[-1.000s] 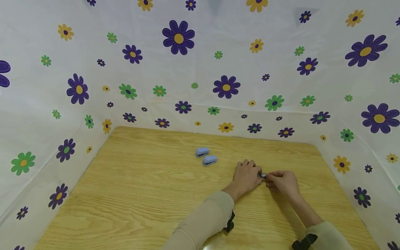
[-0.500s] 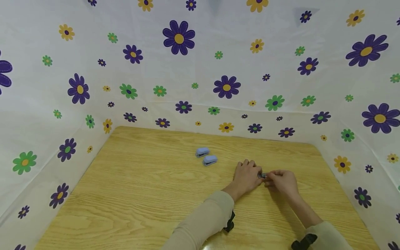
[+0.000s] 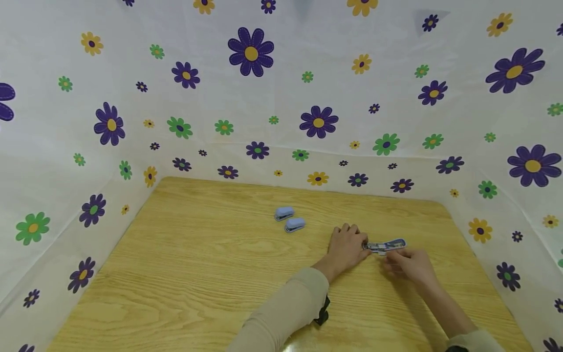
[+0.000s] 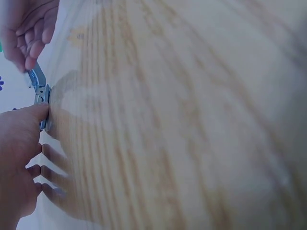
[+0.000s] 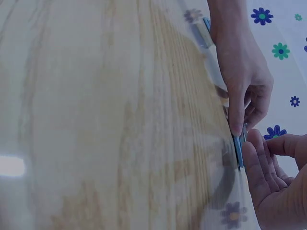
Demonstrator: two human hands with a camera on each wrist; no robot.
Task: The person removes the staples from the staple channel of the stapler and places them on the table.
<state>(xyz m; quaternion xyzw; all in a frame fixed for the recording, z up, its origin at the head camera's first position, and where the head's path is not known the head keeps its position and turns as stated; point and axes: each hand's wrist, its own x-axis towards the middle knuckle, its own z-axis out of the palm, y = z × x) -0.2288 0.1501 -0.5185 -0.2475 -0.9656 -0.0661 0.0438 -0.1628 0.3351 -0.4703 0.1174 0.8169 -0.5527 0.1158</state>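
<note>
A small blue mini stapler lies unfolded on the table, its metal inside showing and its far end pointing right. My left hand holds its left end down, thumb pressed on it in the left wrist view. My right hand is just below the stapler's right part, fingers loosely bent. In the right wrist view the right hand has its fingertips right at the stapler's edge, and nothing shows between thumb and fingers. Part of the stapler is hidden beneath the left hand.
Two more light blue mini staplers, an upper one and a lower one, stand side by side left of the hands. The wood-grain table is enclosed by a white flowered cloth at the back and sides.
The stapler's blue arm now shows swung out to the right, where only its small metal part showed before. My right hand has let go and moved right and slightly nearer. My left hand stays put.
</note>
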